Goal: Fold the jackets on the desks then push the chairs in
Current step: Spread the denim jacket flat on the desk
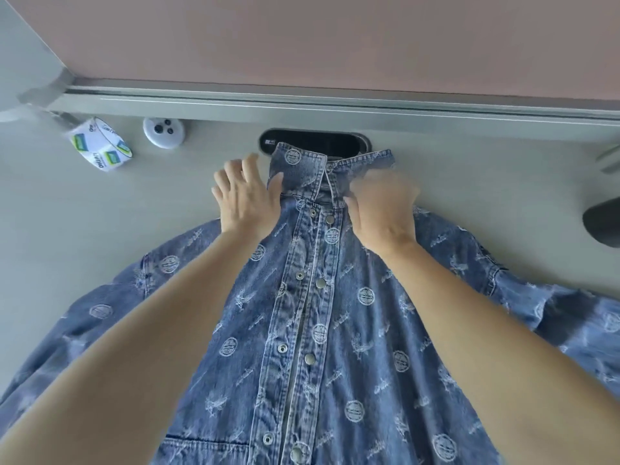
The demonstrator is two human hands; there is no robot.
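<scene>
One denim jacket (335, 330), which we recorded lying front-up on the bench (100, 213) with its collar (302, 166) at the black cable slot (312, 139), our left grip (246, 196) spread flat on the cloth beside the collar, our right grip (382, 203) on the collar, too blurred to tell spread or pinching.

The pale grey worktop (84, 213) carries a blue patterned denim jacket (352, 313) spread flat, a printed white tape roll (100, 146), a round white disc (163, 132) and, at the right edge, a dark rounded object (604, 223), perhaps a mouse.
</scene>
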